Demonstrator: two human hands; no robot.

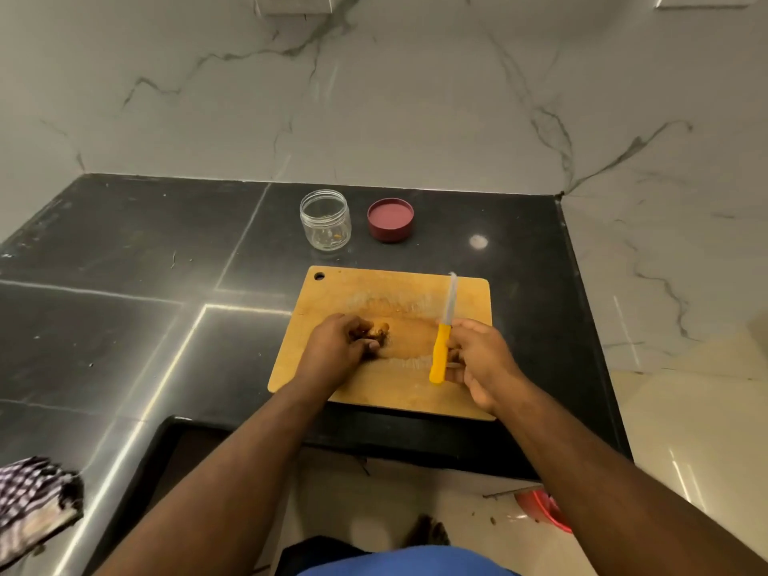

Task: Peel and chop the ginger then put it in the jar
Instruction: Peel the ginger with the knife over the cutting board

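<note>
Few ginger pieces (376,331) lie on the cutting board (332,293), the left hand (338,347) curled over them, seemingly gathering. The right hand (478,359) grips the yellow knife (440,351), blade up. The open jar (325,218) holds only specks; its lid (390,220) sits beside. Transfer looks mostly pending. No writing is legible.

A dark, shiny counter (124,284) fills the middle of the frame. A wooden board (386,293) lies on it at the center. Above the board stand a clear jar (325,219) and a red lid (390,220), just beside each other. A checked cloth (33,496) lies at the lower left.
</note>
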